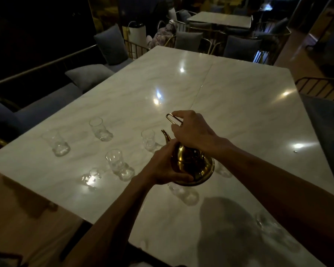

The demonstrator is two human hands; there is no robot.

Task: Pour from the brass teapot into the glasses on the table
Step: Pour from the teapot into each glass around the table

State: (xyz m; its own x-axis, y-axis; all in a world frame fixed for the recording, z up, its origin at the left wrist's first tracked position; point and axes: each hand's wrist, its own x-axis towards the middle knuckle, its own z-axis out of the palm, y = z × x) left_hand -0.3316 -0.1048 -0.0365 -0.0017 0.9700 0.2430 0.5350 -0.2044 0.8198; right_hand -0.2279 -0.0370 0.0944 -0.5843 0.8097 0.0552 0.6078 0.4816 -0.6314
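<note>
In the head view, your right hand [191, 130] grips the thin looped wire handle [172, 118] of the polished round brass teapot [191, 164], and your left hand [162, 168] wraps its belly, over the white marble worktop [239, 105], spout toward a small clear glass [148, 139]. Expect stiff, slick metal, probably heavy if full: handle and belly are the sound holds. The glass looks light, tippable and fragile

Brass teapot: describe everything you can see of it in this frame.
The brass teapot is shiny, gold-coloured metal with a rounded body, a flared base, a curved spout and a thin wire loop handle. It is held above the marble table, tilted spout-first toward a clear glass. The right hand grips the handle; the left hand cups its body. No stream is visible.
</note>
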